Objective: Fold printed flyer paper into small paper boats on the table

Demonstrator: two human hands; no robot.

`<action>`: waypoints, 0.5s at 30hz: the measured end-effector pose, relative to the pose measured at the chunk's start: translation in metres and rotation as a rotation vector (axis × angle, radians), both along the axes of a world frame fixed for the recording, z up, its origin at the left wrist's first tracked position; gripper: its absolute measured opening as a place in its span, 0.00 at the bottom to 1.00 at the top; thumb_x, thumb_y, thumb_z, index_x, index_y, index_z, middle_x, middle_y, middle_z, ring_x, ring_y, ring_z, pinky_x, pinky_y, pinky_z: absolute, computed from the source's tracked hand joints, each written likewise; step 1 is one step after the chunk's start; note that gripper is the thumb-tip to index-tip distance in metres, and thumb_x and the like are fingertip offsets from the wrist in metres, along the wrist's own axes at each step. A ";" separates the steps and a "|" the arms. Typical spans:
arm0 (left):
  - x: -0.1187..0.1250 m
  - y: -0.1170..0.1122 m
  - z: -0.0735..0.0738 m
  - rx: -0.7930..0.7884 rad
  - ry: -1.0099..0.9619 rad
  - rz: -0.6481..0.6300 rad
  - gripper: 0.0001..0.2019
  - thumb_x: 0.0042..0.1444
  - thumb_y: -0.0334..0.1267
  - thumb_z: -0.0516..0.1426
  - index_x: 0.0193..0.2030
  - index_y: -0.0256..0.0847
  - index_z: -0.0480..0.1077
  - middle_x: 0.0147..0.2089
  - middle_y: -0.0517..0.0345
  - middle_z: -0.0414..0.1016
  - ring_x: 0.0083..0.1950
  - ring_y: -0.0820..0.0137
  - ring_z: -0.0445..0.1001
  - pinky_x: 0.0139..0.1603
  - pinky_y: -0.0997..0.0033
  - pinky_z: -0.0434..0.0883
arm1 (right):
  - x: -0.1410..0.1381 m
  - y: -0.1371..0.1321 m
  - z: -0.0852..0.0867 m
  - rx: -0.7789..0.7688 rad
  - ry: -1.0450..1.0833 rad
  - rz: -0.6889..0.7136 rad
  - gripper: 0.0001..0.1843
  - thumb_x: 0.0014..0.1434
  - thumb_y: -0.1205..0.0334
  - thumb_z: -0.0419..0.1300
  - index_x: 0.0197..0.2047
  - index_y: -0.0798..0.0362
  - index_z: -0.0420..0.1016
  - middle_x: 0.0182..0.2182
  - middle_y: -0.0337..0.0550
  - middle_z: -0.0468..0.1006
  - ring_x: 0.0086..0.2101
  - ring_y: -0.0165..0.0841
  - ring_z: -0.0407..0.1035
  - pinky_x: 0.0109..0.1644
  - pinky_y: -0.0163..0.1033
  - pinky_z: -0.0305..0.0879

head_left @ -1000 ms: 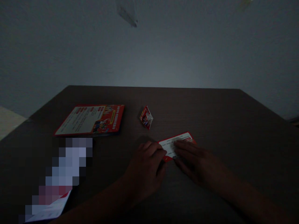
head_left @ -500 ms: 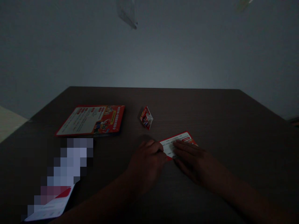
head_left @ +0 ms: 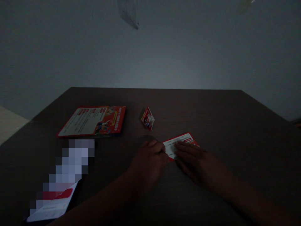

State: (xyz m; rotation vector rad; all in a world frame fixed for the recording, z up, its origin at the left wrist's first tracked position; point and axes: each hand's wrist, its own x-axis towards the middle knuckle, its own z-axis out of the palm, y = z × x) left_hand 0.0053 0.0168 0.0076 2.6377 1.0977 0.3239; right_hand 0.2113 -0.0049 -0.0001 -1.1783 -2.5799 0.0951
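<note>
A printed sheet of paper (head_left: 171, 148), white with red edges and small text, lies on the dark table in front of me. My left hand (head_left: 150, 160) is closed at the sheet's left end, its fingers curled and gripping that edge. Flat over the right part of the sheet rests my right hand (head_left: 194, 157), fingers stretched out and pressing on the print. Both hands cover parts of the sheet. Just beyond them stands a small folded paper piece (head_left: 148, 119), red and white, with its creased sides angled up.
To the left lies a stack of red-and-white printed sheets (head_left: 88, 122). Nearer to me is a phone (head_left: 53, 207) with a lit screen, partly pixelated. The dark wood-grain table (head_left: 199, 106) ends at a pale wall (head_left: 188, 47). The light is dim.
My left hand has shifted very slightly to the right along the sheet. The right hand stays flat in nearly the same spot, and the other things have not moved.
</note>
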 end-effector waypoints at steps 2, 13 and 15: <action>0.000 0.000 -0.001 0.028 0.023 -0.002 0.09 0.62 0.35 0.52 0.35 0.40 0.73 0.39 0.57 0.71 0.44 0.66 0.65 0.43 0.64 0.62 | 0.000 0.000 0.001 0.009 0.010 -0.001 0.13 0.62 0.66 0.54 0.48 0.55 0.75 0.51 0.50 0.75 0.51 0.40 0.70 0.55 0.48 0.69; 0.001 -0.002 0.003 0.020 0.038 -0.001 0.05 0.60 0.35 0.54 0.37 0.38 0.71 0.42 0.55 0.71 0.44 0.65 0.66 0.45 0.63 0.63 | -0.001 0.000 0.000 0.009 0.039 0.009 0.13 0.61 0.66 0.54 0.47 0.56 0.75 0.50 0.50 0.76 0.50 0.39 0.70 0.54 0.47 0.70; 0.001 -0.002 0.006 -0.020 0.027 0.003 0.05 0.59 0.35 0.55 0.38 0.38 0.71 0.42 0.55 0.71 0.46 0.65 0.66 0.46 0.63 0.63 | -0.001 0.000 0.001 -0.009 0.034 0.001 0.12 0.61 0.66 0.54 0.47 0.55 0.75 0.50 0.49 0.76 0.50 0.38 0.70 0.54 0.46 0.69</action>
